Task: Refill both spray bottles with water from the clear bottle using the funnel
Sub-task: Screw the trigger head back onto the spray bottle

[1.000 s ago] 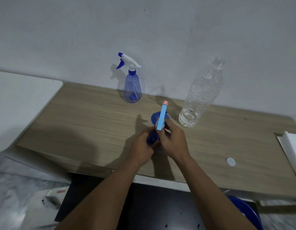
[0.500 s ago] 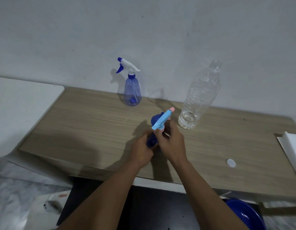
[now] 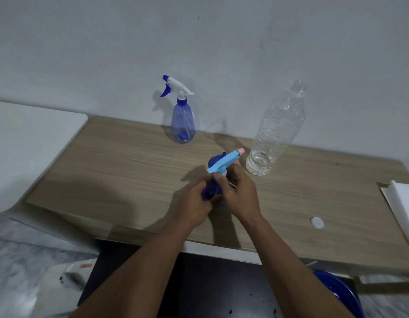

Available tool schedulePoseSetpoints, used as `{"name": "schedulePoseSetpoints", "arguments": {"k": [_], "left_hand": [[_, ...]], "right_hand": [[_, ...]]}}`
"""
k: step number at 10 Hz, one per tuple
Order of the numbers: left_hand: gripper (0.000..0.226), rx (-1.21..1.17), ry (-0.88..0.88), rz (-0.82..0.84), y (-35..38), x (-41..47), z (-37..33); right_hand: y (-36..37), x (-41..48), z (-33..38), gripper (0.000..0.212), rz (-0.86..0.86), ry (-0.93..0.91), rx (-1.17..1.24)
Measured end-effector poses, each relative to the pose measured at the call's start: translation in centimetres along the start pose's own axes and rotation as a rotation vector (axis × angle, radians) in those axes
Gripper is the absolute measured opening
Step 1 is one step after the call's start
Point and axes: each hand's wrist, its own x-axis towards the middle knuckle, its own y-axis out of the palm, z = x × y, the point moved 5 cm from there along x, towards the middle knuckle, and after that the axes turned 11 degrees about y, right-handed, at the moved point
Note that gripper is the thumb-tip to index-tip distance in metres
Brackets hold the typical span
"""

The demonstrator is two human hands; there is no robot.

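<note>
Refill prob. near done: left of near-empty clear plastic bottle [image 3: 277, 129], L hand [image 3: 195, 203] grips dark-blue spray bottle [image 3: 209, 191], R hand [image 3: 241, 193] pinches its light-blue trigger head [image 3: 224, 162].

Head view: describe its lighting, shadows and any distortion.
Head view: dim, soft light, no harsh glare; left hand and right hand shadow the light wooden tabletop leftward; the translucent blue spray bottle with white trigger shadows the wall to its left; the tall clear plastic bottle leans outward, likely wide-angle distortion; lower-left floor blurred.
</note>
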Motion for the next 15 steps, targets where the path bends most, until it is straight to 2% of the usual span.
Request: {"name": "schedulePoseSetpoints", "arguments": {"k": [2, 3, 4, 5, 6, 7, 8, 9, 10, 11, 12, 13, 15], "left_hand": [[0.039, 0.009, -0.015, 0.004, 0.1, 0.0, 0.0], [0.034, 0.043, -0.022, 0.030, -0.2, 0.0, -0.5], [0.044, 0.084, 0.005, 0.109, -0.6, -0.3, -0.7], [0.042, 0.132, 0.048, 0.104, -0.7, -0.5, -0.7], [0.042, 0.169, 0.078, 0.006, -0.4, -0.9, -1.1], [0.047, 0.323, 0.129, -0.024, -0.3, -1.2, -1.4], [0.041, 0.471, 0.179, -0.080, -0.7, -0.9, -1.1], [0.024, 0.189, 0.039, -0.159, 0.0, -1.4, -0.5], [0.026, 0.202, 0.019, -0.160, 0.6, -2.2, -0.3], [0.050, 0.298, 0.009, -0.074, 0.8, -2.5, -1.2], [0.050, 0.249, -0.042, -0.003, 0.3, -3.7, -1.9], [0.057, 0.351, 0.000, -0.109, -3.2, -5.4, -2.4], [0.057, 0.671, -0.117, -0.084, -11.3, -7.9, -2.8]], "right_hand": [[0.2, -0.4, -0.3, 0.019, -0.056, 0.035, 0.059], [0.3, -0.4, -0.3, 0.013, -0.023, -0.005, 0.012], [0.4, -0.2, -0.3, 0.012, -0.015, -0.028, -0.031], [0.7, -0.2, -0.5, 0.009, -0.064, -0.031, -0.077], [1.3, -0.5, -0.8, 0.011, -0.134, 0.012, -0.087], [1.6, -0.9, -0.6, 0.015, -0.204, 0.018, -0.062], [2.0, -1.4, -0.4, 0.009, -0.237, 0.010, -0.043], [1.7, -2.1, -0.4, 0.037, -0.283, 0.061, 0.110], [1.3, -1.2, -0.6, 0.076, -0.246, 0.148, 0.199], [1.6, 0.0, -0.1, 0.044, -0.095, 0.043, 0.134], [1.4, 0.1, 0.6, 0.032, -0.061, -0.002, 0.074], [1.3, -0.7, 1.1, 0.035, 0.010, 0.067, 0.024], [2.7, -3.6, 2.6, 0.010, 0.190, 0.108, -0.139]]}}
